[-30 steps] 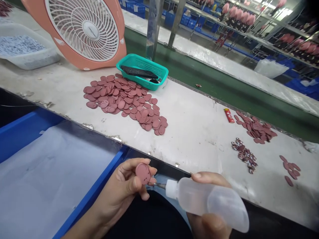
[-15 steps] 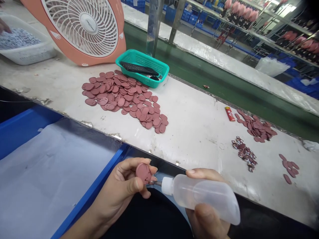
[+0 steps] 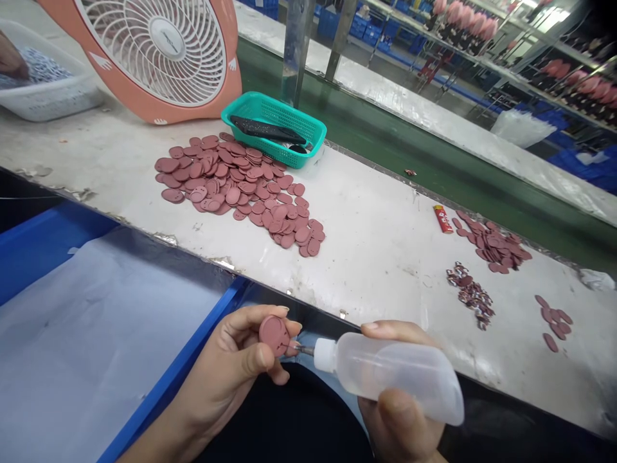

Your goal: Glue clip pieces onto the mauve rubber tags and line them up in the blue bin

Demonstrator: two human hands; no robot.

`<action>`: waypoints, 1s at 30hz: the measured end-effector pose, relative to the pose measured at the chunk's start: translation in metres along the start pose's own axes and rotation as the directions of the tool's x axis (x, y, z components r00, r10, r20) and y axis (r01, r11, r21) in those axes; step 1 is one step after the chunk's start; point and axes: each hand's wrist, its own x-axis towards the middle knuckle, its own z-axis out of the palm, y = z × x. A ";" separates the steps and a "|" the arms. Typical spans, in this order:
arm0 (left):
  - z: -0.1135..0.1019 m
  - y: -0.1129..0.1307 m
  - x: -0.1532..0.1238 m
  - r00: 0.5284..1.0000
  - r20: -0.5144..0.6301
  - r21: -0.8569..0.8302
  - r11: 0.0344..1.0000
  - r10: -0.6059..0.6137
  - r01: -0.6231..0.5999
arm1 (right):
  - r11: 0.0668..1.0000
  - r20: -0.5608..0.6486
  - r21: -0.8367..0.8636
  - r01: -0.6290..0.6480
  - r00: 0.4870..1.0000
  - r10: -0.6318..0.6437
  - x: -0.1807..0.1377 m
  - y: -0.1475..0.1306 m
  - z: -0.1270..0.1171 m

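Left hand [image 3: 226, 360] pinches a flat dusky-pink oval disc [image 3: 274, 335] below the white counter [image 3: 376, 270] edge; right hand [image 3: 398, 418] grasps a translucent plastic squeeze bottle [image 3: 390, 373], its metal nozzle [image 3: 305, 349] at the disc's rim.

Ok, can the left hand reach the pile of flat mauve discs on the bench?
Probably, once freed: the left hand holds one mauve disc at the needle tip of the clear plastic bottle, but nothing lies between it and the pile.
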 end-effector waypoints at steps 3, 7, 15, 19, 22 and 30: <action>0.000 0.001 0.000 1.000 0.005 0.004 1.000 0.006 -0.006 | 0.999 0.018 0.029 -0.015 1.000 0.014 0.001 0.000 0.000; -0.001 0.001 -0.002 1.000 0.007 -0.001 1.000 -0.006 0.006 | 1.000 0.012 0.012 0.015 1.000 -0.015 0.005 -0.003 0.002; 0.001 0.002 -0.003 1.000 -0.012 -0.013 1.000 -0.020 0.020 | 0.995 -0.069 0.090 0.045 0.997 -0.039 0.007 0.001 0.001; 0.002 0.002 -0.002 0.999 -0.025 -0.012 1.000 -0.021 0.020 | 0.991 -0.044 0.132 -0.015 0.999 0.021 0.006 0.001 0.003; 0.004 0.002 -0.003 0.998 -0.054 -0.022 1.000 -0.020 0.019 | 0.993 -0.035 0.117 -0.025 0.999 0.029 0.007 -0.001 0.004; 0.024 0.006 -0.006 0.966 -0.260 -0.006 1.000 0.000 -0.002 | 0.987 -0.037 0.137 -0.082 0.995 0.088 0.013 -0.003 0.008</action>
